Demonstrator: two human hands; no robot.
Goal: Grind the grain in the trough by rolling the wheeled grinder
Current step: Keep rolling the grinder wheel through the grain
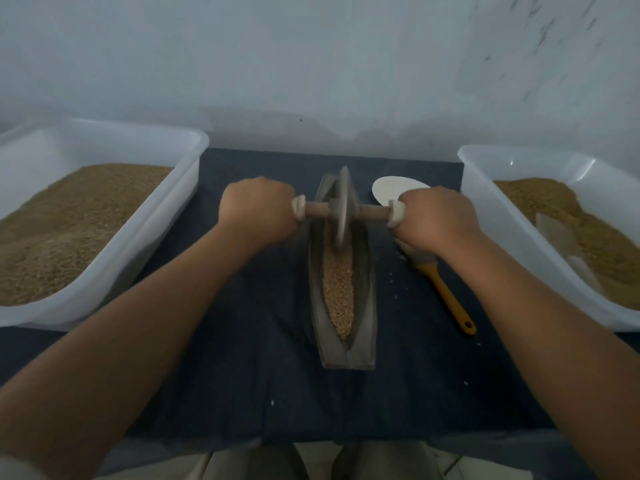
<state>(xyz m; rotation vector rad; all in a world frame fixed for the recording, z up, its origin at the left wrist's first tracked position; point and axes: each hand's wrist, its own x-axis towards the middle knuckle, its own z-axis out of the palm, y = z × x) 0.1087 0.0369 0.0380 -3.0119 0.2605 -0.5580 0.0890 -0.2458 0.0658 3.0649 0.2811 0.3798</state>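
The trough (pixel 364 289) is dull stone grey, and the grain (pixel 338 292) in it is golden tan and speckled. The wheel (pixel 341 209) is the same grey. Its axle (pixel 317 209) is brown wood, with one pale cream collar (pixel 298 207) beside my left grip (pixel 258 211) and another beside my right grip (pixel 434 216). The cloth (pixel 242 323) beneath is plain dark navy, dotted with a few white specks. The left bin (pixel 187 174) and right bin (pixel 485 188) are translucent white, and their fill (pixel 86 220) is sandy brown. The brush handle (pixel 446 296) is orange-yellow, the oval dish (pixel 391 192) off-white, the wall (pixel 311 64) pale blue-grey.
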